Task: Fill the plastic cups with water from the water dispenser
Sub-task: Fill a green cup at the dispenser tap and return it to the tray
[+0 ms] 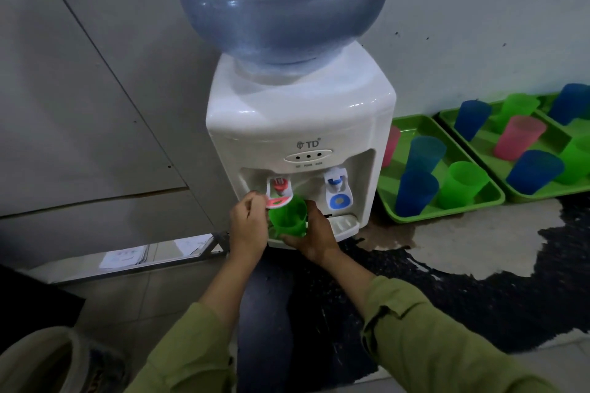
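Mid-fill, by the look: green plastic cup [289, 217] gripped in right hand [314, 233] under the water dispenser [300, 124] spout; red lever [280, 199] pinched by left hand [247, 223]. Water level unseen. Next, probably: release lever once full, carry cup level to green tray [447, 217].

The water dispenser [300, 112] is finished in glossy white, with grey lettering on its front. The water bottle [284, 3] on top is tinted translucent blue. The left tap lever [280, 198] is marked in red on white, the right tap lever [338, 193] in blue on white. The plastic cup [289, 217] below the left tap lever is coloured translucent bright green. The near tray [453, 213] and far tray [549, 193] are moulded in lime green, and the cups on them are seen as a blue cup [415, 191], a green cup [463, 182] and a pink cup [518, 137], among others of the same three colours. The left sleeve [191, 354] and right sleeve [431, 338] are coloured olive green. The floor [447, 297] is blotched with black over pale beige, and the wall [479, 25] is painted off-white and flecked with dark specks.
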A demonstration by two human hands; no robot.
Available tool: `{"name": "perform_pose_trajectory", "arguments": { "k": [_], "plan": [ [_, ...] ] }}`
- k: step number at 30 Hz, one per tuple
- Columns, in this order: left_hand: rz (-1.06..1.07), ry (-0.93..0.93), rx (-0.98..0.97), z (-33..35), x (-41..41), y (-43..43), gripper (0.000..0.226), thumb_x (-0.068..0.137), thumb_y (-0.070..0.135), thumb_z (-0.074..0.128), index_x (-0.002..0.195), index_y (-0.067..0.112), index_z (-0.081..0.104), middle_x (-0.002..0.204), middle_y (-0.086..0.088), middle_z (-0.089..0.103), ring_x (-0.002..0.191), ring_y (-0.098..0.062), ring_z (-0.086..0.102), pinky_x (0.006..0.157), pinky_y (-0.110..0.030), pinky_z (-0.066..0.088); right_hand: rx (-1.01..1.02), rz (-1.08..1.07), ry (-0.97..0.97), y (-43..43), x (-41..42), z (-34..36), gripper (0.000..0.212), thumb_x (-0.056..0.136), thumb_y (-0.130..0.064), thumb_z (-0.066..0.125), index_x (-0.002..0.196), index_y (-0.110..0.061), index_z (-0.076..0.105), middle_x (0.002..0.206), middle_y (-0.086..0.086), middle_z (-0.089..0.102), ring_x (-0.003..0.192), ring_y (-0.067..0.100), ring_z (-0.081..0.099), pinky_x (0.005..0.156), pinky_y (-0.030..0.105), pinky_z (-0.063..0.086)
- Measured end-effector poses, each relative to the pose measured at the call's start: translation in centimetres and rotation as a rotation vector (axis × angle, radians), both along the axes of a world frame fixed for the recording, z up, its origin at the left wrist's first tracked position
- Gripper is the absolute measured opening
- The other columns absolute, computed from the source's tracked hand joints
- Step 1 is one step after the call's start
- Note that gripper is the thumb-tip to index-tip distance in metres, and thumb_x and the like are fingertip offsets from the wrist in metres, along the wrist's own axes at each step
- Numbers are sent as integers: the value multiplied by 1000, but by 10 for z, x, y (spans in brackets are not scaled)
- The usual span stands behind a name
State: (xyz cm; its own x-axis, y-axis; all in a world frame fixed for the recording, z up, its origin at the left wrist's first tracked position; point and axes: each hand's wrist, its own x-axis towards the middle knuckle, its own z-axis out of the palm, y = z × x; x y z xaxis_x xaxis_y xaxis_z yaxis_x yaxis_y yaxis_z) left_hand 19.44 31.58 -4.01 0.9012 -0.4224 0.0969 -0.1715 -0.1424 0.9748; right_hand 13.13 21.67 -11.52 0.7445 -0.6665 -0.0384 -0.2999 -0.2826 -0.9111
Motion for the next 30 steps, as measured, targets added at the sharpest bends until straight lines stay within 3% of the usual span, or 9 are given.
{"name": "perform_pose_trajectory", "arguments": {
  "k": [8, 13, 18, 30],
  "plan": [
    [44, -27, 54, -3, -1, -1, 27, 72, 30, 38, 49, 18, 40, 46, 5, 41, 43, -8, 37, 51, -29, 32, -45, 27, 17, -3, -1, 3, 78, 63, -22, 84, 129, -10, 42, 126, 10, 55, 114, 25, 54, 98, 39, 44],
    [43, -7, 42, -4, 0, -1, 25, 71, 30, 38, 51, 17, 41, 50, 0, 42, 48, -15, 38, 54, -30, 34, -63, 43, 34, -5, -2, 5, 78, 64, -23, 84, 127, -9, 42, 125, 11, 55, 114, 25, 54, 97, 38, 45],
    [31, -15, 38, -3, -1, 0, 25, 73, 32, 38, 51, 18, 42, 49, 1, 42, 42, -6, 37, 50, -28, 32, -76, 64, 52, -7, -3, 6, 77, 65, -25, 84, 126, -8, 41, 126, 11, 55, 114, 25, 54, 97, 38, 45],
    [41, -28, 48, -2, -1, -1, 24, 72, 30, 37, 53, 17, 43, 52, -2, 44, 51, -16, 40, 57, -33, 36, -100, 83, 42, -9, -4, 3, 77, 66, -27, 83, 127, -9, 40, 127, 11, 53, 116, 24, 52, 98, 36, 44]
  ]
}}
